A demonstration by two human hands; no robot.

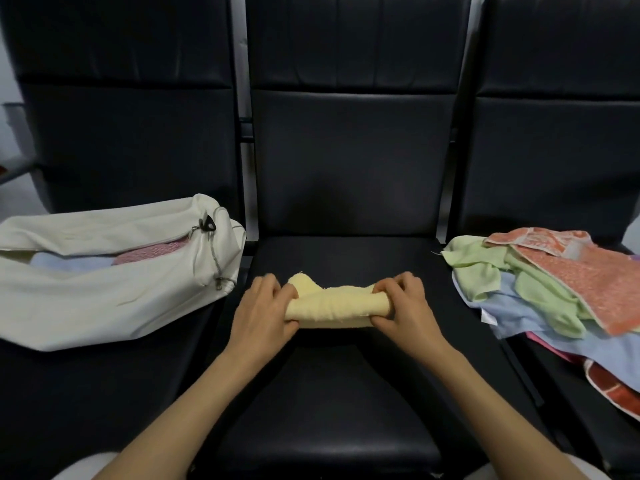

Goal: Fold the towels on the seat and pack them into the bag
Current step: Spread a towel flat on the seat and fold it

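The yellow towel point(334, 306) lies near the middle of the centre seat point(329, 403). It is bunched into a soft, thick roll running left to right, with one loose corner sticking up at its far left. The left hand point(263, 308) grips the roll's left end and the right hand point(405, 306) grips its right end, fingers curled over the top and thumbs on the near side. Both ends are hidden inside the hands, so how the layers sit cannot be told. The white bag point(104, 299) lies unzipped on the left seat, cut off at the left, with a blue and a pink towel partly showing inside. The pile point(554, 289) of green, orange and blue towels on the right seat runs out of view. Bare black cushion surrounds the roll, and the bag's zip end sits just beside the seat's left edge.
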